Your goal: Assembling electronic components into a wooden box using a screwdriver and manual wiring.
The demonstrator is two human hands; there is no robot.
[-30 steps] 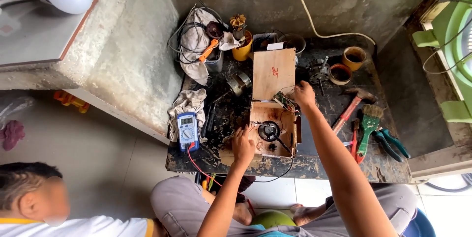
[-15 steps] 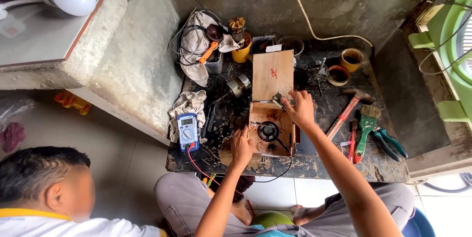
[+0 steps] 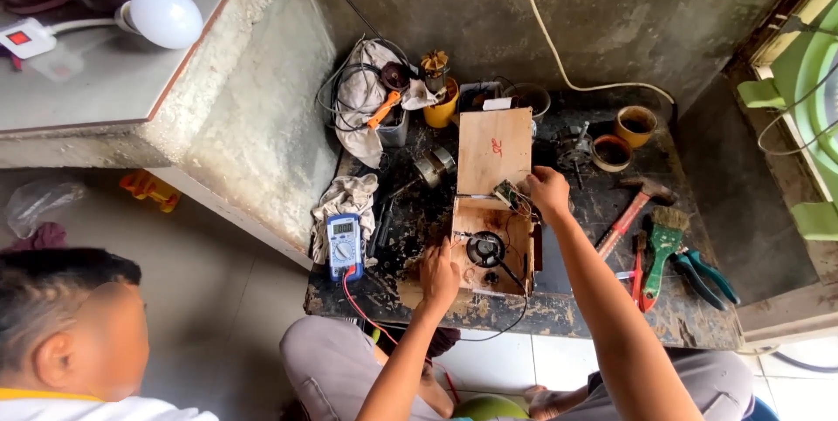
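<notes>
Open wooden box (image 3: 491, 242) at the middle of a cluttered dark workbench (image 3: 576, 312), both hands on it.

Left hand (image 3: 439, 274) rests flat, fingers together, on its front corner; right hand (image 3: 547, 193) pinches a small circuit board (image 3: 506, 194) by the raised lid. Multimeter (image 3: 343, 244) left; hammer (image 3: 633, 208), brush (image 3: 664, 238), pliers (image 3: 703, 270) right.

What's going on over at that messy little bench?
A person sits at a dark, cluttered workbench with an open wooden box before them. The left hand rests on the box's front edge; the right hand pinches a small part at its hinged lid. A blue multimeter lies to the left, a hammer and brush to the right. Another person watches nearby.
</notes>
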